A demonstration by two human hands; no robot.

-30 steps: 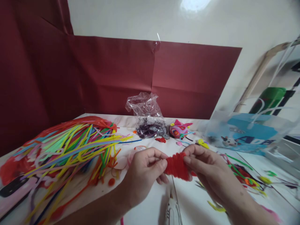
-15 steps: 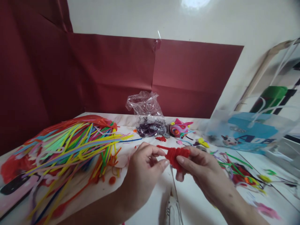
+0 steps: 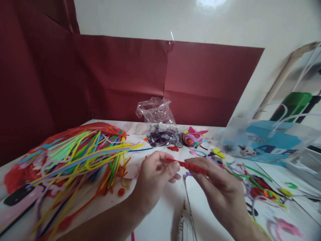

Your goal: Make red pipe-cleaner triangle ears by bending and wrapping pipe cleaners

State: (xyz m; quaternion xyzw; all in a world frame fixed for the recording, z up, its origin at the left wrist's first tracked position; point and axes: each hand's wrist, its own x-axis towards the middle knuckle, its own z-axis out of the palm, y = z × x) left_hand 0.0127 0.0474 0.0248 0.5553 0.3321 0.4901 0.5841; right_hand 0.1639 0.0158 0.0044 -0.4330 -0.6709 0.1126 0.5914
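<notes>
A red fuzzy piece of bent pipe cleaner (image 3: 194, 167) is held up over the table between both hands, now seen nearly edge-on as a thin strip. My left hand (image 3: 157, 179) pinches its free end between thumb and forefinger. My right hand (image 3: 219, 184) grips the wider folded part, with fingers along the top and thumb below. Below them on the white table lies a white hot glue gun (image 3: 184, 226), its nozzle pointing away from me and its cord running past it.
Left lies a large heap of colourful pipe cleaners (image 3: 82, 150) beside a pink phone (image 3: 22, 201). Toward the back are a clear plastic bag (image 3: 157, 115) and a pink fuzzy animal head (image 3: 192, 138). Loose pipe cleaners (image 3: 260, 187) and a blue-white gift bag (image 3: 265, 140) are at right.
The red piece has been turned from showing its flat ribbed face to nearly edge-on. My right hand has rolled over with it, while my left hand keeps its pinch.
</notes>
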